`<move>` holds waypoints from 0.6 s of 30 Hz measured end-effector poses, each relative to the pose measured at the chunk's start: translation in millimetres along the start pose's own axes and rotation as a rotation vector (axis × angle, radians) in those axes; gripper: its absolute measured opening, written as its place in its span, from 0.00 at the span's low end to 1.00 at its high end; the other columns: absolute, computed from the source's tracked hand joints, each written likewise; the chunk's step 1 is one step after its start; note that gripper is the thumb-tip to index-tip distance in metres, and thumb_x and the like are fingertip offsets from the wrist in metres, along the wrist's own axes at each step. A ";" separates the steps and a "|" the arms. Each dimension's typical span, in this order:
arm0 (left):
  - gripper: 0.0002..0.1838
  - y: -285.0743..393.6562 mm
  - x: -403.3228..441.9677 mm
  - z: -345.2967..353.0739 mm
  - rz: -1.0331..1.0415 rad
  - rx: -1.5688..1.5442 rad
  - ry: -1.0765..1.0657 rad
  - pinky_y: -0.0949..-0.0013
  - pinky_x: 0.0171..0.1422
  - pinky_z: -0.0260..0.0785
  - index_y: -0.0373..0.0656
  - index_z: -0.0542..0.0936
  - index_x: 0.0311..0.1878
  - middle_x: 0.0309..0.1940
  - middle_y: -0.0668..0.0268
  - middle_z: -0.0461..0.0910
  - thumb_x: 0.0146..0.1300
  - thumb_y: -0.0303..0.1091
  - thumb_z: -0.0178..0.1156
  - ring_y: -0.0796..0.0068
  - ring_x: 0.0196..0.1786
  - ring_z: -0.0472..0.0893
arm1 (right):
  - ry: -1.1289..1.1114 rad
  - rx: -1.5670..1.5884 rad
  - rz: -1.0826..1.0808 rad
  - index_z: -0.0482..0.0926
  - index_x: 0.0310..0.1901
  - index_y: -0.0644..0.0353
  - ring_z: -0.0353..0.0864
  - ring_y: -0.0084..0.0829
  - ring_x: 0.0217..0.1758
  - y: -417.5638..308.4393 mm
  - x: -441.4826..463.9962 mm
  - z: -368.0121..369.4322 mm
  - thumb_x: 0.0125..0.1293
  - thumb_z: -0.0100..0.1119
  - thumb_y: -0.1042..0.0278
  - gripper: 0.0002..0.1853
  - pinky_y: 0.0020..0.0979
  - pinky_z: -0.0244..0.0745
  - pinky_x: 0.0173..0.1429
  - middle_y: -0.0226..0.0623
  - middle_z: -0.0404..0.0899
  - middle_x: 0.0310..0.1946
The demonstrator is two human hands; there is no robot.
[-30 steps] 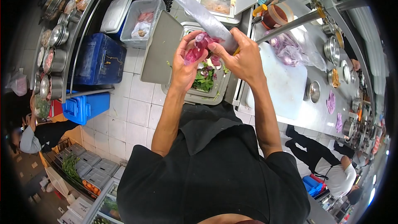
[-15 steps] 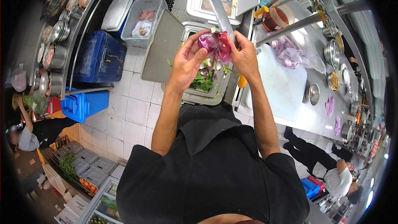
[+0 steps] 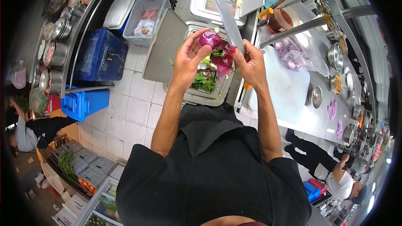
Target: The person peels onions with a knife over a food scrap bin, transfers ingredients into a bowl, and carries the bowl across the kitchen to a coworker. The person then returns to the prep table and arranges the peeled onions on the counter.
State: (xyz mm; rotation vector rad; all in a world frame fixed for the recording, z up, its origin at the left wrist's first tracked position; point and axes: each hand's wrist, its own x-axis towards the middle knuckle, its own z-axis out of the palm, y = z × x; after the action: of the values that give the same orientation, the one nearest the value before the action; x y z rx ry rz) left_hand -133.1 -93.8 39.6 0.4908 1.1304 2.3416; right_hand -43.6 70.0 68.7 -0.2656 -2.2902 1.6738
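Observation:
My left hand (image 3: 186, 60) holds a purple onion (image 3: 210, 39) between thumb and fingers. In my right hand (image 3: 251, 65) is a large knife (image 3: 224, 8), its blade pointing up and away, and the same hand pinches loose dark red onion skin (image 3: 225, 62). The skin hangs beside the onion, over an open bin (image 3: 205, 99) with green leaves and peelings inside. The knife's yellow handle shows partly below my right hand.
A white cutting board (image 3: 280, 88) lies on the steel counter at the right, with a bag of onions (image 3: 293, 54) and a metal bowl (image 3: 316, 96). Blue bins (image 3: 100, 56) stand left. Other people (image 3: 335, 175) are at both sides.
The onion skin has come away from the onion and moved right and down with my right hand. The knife, earlier slanting far left, now stands steeper.

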 end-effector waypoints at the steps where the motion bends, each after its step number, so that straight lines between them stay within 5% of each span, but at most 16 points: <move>1: 0.26 -2.7 1.0 -1.9 0.012 0.033 0.001 0.71 0.63 0.70 0.35 0.69 0.65 0.56 0.61 0.76 0.66 0.30 0.64 0.75 0.57 0.76 | 0.018 0.020 -0.012 0.80 0.39 0.63 0.63 0.11 0.20 1.7 -0.4 0.2 0.67 0.65 0.54 0.17 0.20 0.58 0.23 0.21 0.70 0.18; 9: 0.24 -2.9 2.9 -3.8 0.119 0.271 0.179 0.70 0.62 0.72 0.35 0.70 0.62 0.53 0.60 0.77 0.66 0.29 0.64 0.74 0.55 0.78 | 0.013 -0.027 0.005 0.80 0.36 0.62 0.62 0.11 0.21 -2.3 -5.4 -0.2 0.66 0.66 0.54 0.17 0.20 0.57 0.23 0.21 0.71 0.18; 14: 0.20 -3.0 0.8 -26.5 0.003 -0.211 0.066 0.62 0.62 0.73 0.35 0.71 0.60 0.52 0.56 0.79 0.73 0.39 0.55 0.66 0.53 0.81 | 0.148 -0.045 0.021 0.79 0.35 0.63 0.65 0.13 0.21 9.5 4.8 7.0 0.65 0.67 0.54 0.17 0.22 0.60 0.24 0.24 0.72 0.18; 16: 0.22 -1.9 -1.7 -28.5 0.025 -0.168 0.059 0.59 0.62 0.73 0.34 0.69 0.63 0.51 0.54 0.79 0.75 0.41 0.51 0.64 0.52 0.81 | 0.171 -0.288 0.065 0.79 0.36 0.63 0.66 0.15 0.21 16.8 10.3 9.6 0.65 0.66 0.56 0.16 0.24 0.62 0.25 0.28 0.72 0.17; 18: 0.25 1.0 -4.9 -26.8 -0.020 -0.308 -0.042 0.59 0.64 0.72 0.33 0.66 0.66 0.53 0.53 0.78 0.75 0.40 0.51 0.62 0.55 0.80 | 0.152 -0.297 0.178 0.80 0.37 0.62 0.73 0.23 0.23 23.2 11.0 12.1 0.60 0.70 0.51 0.20 0.30 0.69 0.29 0.35 0.76 0.19</move>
State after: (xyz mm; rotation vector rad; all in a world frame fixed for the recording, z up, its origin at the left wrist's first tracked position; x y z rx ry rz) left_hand -143.1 -113.8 24.0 0.4113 0.7322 2.4174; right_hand -58.5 69.7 44.6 -0.6552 -2.4515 1.3283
